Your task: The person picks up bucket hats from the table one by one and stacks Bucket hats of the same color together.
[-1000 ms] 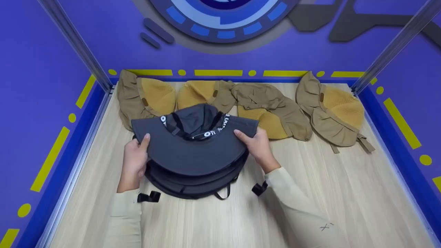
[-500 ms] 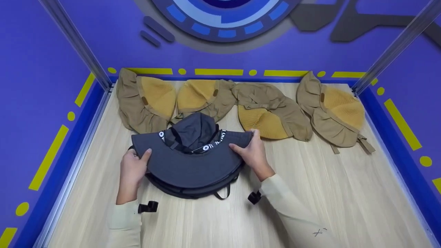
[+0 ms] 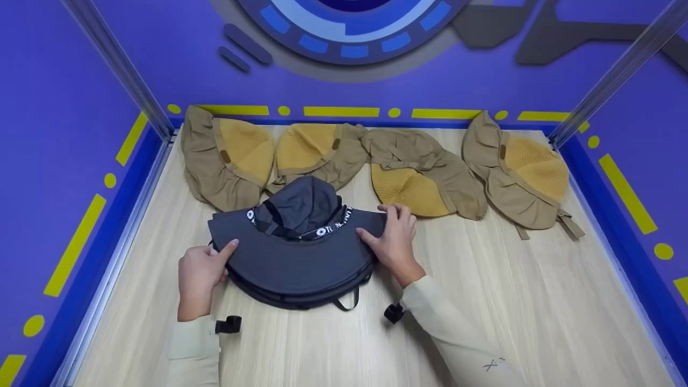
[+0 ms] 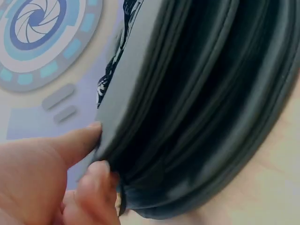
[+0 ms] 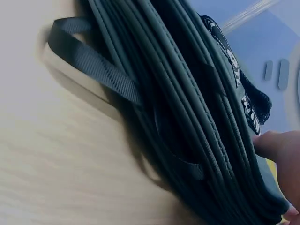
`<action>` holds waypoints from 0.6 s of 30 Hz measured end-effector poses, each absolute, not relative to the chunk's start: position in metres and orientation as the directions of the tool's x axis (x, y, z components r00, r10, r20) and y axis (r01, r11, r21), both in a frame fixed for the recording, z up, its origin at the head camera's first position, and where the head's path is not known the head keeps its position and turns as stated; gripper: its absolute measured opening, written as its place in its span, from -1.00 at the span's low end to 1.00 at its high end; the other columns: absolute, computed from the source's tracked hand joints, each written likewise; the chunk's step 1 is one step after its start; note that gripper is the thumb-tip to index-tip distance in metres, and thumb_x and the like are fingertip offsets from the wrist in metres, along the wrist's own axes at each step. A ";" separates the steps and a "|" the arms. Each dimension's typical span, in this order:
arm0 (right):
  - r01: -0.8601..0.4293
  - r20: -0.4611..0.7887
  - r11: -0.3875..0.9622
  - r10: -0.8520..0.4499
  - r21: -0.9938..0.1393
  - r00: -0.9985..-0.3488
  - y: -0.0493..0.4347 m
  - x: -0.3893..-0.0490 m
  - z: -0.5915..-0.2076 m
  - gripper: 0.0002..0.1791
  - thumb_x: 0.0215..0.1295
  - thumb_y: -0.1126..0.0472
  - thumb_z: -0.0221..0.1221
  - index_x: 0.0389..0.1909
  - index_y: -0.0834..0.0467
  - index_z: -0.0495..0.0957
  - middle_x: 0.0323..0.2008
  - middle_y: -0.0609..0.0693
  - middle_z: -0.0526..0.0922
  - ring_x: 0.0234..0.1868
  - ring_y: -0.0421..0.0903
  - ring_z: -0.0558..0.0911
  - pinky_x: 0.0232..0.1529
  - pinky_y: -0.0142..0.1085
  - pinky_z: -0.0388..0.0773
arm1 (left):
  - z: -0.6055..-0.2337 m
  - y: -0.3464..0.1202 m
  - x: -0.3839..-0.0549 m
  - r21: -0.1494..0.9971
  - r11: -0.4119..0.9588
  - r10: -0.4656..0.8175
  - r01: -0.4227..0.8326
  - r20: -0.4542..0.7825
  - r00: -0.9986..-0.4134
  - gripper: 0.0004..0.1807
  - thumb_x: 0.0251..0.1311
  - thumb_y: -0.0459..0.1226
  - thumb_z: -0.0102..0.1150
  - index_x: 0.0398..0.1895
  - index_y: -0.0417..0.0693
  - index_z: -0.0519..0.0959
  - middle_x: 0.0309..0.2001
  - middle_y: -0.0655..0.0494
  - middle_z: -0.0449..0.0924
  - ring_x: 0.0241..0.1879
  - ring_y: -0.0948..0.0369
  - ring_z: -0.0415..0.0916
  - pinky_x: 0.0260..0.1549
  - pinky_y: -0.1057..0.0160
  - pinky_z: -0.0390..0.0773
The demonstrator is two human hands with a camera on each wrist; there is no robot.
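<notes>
Dark grey wide-brimmed hats lie stacked in the middle of the table. The top hat point(image 3: 295, 258) has its soft crown point(image 3: 306, 201) pointing away and a black band with white lettering point(image 3: 325, 231) round the opening. At the brim's left end, my left hand point(image 3: 201, 277) pinches the edge between thumb and fingers, as the left wrist view shows. My right hand point(image 3: 396, 242) holds the brim's right end, thumb on top and fingers at its edge. Layered brims point(image 5: 173, 93) lie beneath, and a black strap loop point(image 3: 349, 301) sticks out at the front.
Several tan hats with mustard knit crowns line the back wall: one at far left point(image 3: 199, 166), one beside it point(image 3: 306, 148), one at centre right point(image 3: 411, 188), one at far right point(image 3: 532, 166). Blue panels point(image 3: 64, 107) enclose the wooden table point(image 3: 510, 301) on three sides.
Both hands have brought the top hat down and toward me onto the other hats, closing the gaps between the brims. The right hand's fingers have since spread a little at the edge.
</notes>
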State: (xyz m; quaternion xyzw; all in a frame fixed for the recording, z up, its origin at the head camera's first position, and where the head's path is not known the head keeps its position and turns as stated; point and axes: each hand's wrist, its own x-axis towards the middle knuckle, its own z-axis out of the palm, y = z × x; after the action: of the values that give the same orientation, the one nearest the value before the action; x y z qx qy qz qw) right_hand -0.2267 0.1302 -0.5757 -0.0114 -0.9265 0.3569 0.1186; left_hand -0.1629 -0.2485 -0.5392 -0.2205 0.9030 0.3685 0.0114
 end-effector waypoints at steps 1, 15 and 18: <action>-0.097 0.247 0.752 0.090 -0.653 -0.965 0.129 -0.225 -0.575 -0.26 0.03 -0.11 0.53 0.20 0.09 0.54 0.30 0.20 0.34 0.23 0.22 0.28 0.26 0.14 0.24 | -0.538 -0.245 -0.161 0.635 0.669 -0.402 -0.386 -0.127 -0.907 -0.40 0.23 0.21 0.31 -0.71 -0.02 0.45 -0.75 0.18 0.50 -0.67 0.18 0.49 -0.60 0.26 0.41; -0.631 0.331 0.709 -0.541 -0.315 -0.773 0.078 -0.175 -0.578 -0.36 0.44 -0.37 0.04 0.40 -0.16 0.48 0.59 0.17 0.19 0.57 0.34 0.17 0.45 0.35 0.14 | -0.567 -0.151 -0.144 0.291 0.900 0.305 0.326 0.115 -0.945 -0.28 0.41 0.17 0.05 0.58 0.26 0.25 0.65 -0.05 0.02 0.62 -0.25 -0.16 0.50 -0.41 -0.18; -0.613 0.290 0.755 -0.547 -0.233 -0.785 0.075 -0.172 -0.588 -0.32 0.48 -0.41 -0.08 0.52 -0.24 0.32 0.61 0.16 0.14 0.59 0.33 0.12 0.49 0.33 0.10 | -0.578 -0.144 -0.142 0.245 0.916 0.305 0.317 0.087 -0.948 -0.29 0.47 0.17 -0.05 0.62 0.30 0.15 0.68 -0.05 -0.12 0.63 -0.27 -0.28 0.49 -0.44 -0.25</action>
State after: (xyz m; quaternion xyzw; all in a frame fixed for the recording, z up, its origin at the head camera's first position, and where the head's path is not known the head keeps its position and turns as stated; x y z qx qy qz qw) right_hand -0.1719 0.0746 -0.5884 0.3114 -0.9312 0.1595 0.1025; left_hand -0.1416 -0.1439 -0.5780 0.1590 0.9785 0.1289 -0.0235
